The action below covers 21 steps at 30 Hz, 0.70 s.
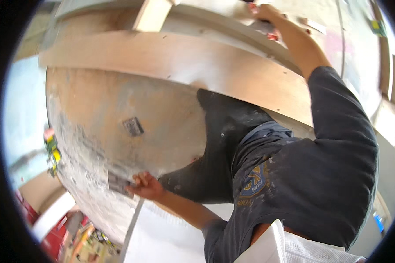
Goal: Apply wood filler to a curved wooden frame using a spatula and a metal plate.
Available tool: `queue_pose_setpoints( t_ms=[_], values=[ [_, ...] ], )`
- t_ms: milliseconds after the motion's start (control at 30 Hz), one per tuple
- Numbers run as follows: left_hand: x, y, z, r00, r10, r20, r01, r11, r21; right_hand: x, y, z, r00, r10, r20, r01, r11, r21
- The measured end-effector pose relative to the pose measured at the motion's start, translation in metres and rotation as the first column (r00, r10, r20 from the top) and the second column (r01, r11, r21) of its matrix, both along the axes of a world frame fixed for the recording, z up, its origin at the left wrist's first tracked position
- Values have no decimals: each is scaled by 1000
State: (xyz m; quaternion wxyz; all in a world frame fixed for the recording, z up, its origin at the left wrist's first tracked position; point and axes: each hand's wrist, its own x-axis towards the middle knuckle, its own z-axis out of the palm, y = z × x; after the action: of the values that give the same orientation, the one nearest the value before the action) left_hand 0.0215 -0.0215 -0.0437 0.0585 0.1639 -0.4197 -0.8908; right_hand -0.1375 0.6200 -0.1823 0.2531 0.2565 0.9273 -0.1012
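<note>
At the lower left my left hand (148,187) is closed, its fingers curled round the end of a flat grey rectangular plate (119,183), much like a scraper blade; the exact kind is unclear. My right hand (267,13) reaches far up to the top right, above a long plywood strip (175,59). It is closed round a dark tool with red ends (273,36), partly hidden by the fingers and blurred. A small dark grey rectangular piece (133,126) lies on the stained board (166,127) between my left hand and the strip.
A short wooden block (153,15) stands against the strip's far side. White sheeting (173,234) lies below my left forearm. A yellow-and-green tool (52,151) rests at the left edge. Red things and clutter (81,239) fill the lower left. My dark-clothed legs (224,131) extend over the board.
</note>
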Motion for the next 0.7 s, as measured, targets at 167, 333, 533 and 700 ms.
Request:
queue_pose_setpoints(
  t_ms=[167, 333, 533, 700],
  values=[
    [-58, 57, 1, 999, -30, 18, 29, 998, 55, -10, 64, -46, 996, 70, -50, -63, 990, 126],
    [-108, 82, 1, 911, -412, -19, 404, 883, 238, -27, -50, 108, 834, 403, -377, -388, 914, 120],
    [-117, 208, -7, 936, -218, 275, 153, 959, 238, 55, -200, 175, 61, 769, -637, -930, 276, 244],
    [-119, 220, -34, 746, -625, 232, 563, 777, 283, 101, -262, 172, -5, 821, -572, -952, 171, 254]
  ],
)
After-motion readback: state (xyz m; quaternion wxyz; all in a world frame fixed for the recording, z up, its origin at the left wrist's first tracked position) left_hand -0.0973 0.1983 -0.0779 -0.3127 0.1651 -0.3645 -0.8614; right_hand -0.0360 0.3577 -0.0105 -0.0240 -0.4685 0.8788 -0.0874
